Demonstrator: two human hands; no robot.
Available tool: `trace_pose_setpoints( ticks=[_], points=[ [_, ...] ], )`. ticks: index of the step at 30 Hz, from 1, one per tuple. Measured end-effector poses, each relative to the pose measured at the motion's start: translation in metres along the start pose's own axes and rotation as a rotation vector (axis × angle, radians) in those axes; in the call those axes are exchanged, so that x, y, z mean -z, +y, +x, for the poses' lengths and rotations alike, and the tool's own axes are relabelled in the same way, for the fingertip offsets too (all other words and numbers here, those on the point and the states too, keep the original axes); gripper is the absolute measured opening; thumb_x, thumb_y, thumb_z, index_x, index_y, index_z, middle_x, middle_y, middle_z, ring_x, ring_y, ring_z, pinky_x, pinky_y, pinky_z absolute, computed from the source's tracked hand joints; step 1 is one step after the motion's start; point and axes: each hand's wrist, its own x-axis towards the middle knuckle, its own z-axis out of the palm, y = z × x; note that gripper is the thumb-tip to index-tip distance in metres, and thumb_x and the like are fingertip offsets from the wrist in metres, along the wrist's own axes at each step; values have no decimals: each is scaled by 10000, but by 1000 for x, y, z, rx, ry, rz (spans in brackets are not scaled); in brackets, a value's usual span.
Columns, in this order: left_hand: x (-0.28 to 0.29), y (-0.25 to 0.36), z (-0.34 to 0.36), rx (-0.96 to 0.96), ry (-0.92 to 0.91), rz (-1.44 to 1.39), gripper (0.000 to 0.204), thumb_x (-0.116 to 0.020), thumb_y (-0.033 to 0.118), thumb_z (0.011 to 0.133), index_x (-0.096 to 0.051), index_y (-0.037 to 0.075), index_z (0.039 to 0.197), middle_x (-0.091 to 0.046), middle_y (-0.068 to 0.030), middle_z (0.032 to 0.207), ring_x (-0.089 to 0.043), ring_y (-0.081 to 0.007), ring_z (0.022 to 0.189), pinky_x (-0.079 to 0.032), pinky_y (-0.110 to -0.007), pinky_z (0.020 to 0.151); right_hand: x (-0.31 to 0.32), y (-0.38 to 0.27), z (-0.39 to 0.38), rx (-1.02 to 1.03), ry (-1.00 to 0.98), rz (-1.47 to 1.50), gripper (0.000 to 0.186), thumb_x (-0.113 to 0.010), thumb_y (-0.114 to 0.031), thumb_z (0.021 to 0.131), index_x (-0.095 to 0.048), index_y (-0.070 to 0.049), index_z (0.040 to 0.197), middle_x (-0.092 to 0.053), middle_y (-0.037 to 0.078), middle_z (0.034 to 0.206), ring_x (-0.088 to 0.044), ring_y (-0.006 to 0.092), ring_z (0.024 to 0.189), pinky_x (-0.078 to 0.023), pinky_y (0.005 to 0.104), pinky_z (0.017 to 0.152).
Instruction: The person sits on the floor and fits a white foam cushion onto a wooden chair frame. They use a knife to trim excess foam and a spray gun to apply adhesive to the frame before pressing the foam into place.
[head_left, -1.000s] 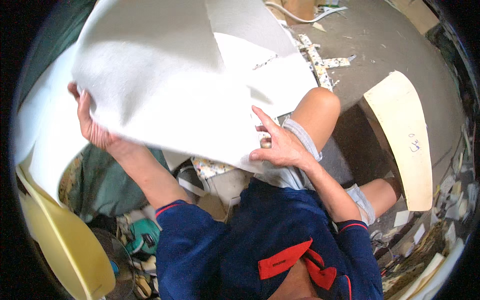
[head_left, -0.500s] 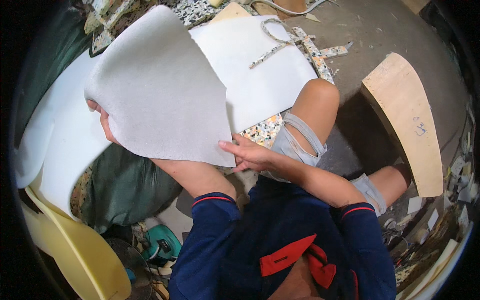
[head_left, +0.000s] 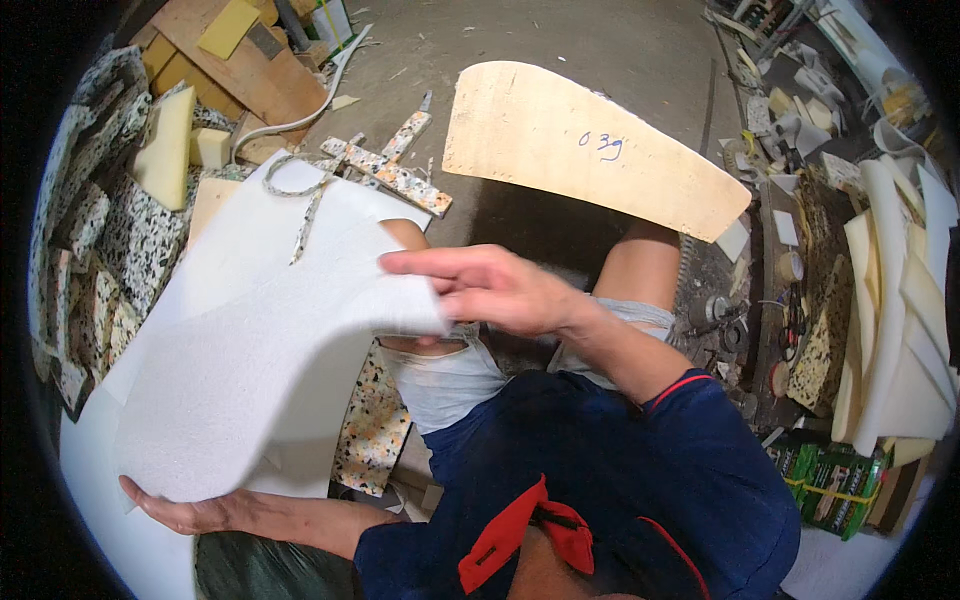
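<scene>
A thin, pale grey sheet of foam or felt (head_left: 240, 370) spans between my hands at the left, its middle sagging in a curve. My left hand (head_left: 185, 512) is closed around its near left edge, fingers partly hidden beneath. At the opposite corner, my right hand (head_left: 495, 290) pinches the sheet, the index finger lying along the top; motion blurs this corner slightly. Below the sheet lies a larger white foam sheet (head_left: 340, 215). A curved wooden board (head_left: 590, 145) with blue handwriting stands beyond my knees, apart from both hands.
Speckled foam strips (head_left: 390, 165) lie past the white sheet. Speckled foam scraps (head_left: 150, 220) are heaped at the left, with a cream foam wedge (head_left: 168, 150). Along the right stand cream foam sheets (head_left: 905, 320) and a green packet bundle (head_left: 835, 490). A dark green bag (head_left: 270, 568) sits near my left forearm.
The view has swung to the right, bringing the wooden board to the upper middle. My right hand has raised its corner of the grey sheet, which now bends more. Both hands keep hold.
</scene>
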Motion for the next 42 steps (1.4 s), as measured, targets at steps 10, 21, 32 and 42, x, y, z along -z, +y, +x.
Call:
trace_pose_setpoints(
  ticks=[10, 21, 32, 42],
  points=[
    [9, -13, -34, -186, -191, 163, 509, -459, 340, 1069, -609, -102, 1271, -649, -178, 1285, -600, -259, 1186, -501, -345, 962, 24, -37, 7, 342, 368, -467, 206, -628, 25, 918, -734, -18, 1090, -730, 23, 927, -633, 76, 827, -524, 238, 750],
    [34, 21, -138, 827, -1202, 763, 356, -743, 293, 855, -743, -3, 1051, -653, -135, 728, -541, -172, 595, -460, -326, 583, 11, -32, 103, 335, 313, -647, 214, -687, -201, 909, -753, -7, 971, -671, 30, 793, -582, 89, 704, -459, 283, 602],
    [-113, 49, -73, 558, -1006, -259, 425, -723, 348, 934, -691, -15, 1153, -703, -68, 1041, -635, -136, 882, -509, -301, 768, -61, -48, 143, 593, 133, -961, 350, -773, -230, 862, -717, -22, 1138, -691, 82, 867, -620, 119, 734, -506, 299, 625],
    [-91, 36, 27, 683, -711, -936, 354, -602, 247, 1011, -620, 31, 1291, -694, -128, 1203, -651, -272, 1114, -508, -432, 996, -17, 64, 150, 328, 265, -611, 786, -786, -359, 871, -439, 110, 1398, -573, 242, 1361, -560, 279, 1242, -446, 379, 1057]
  ],
)
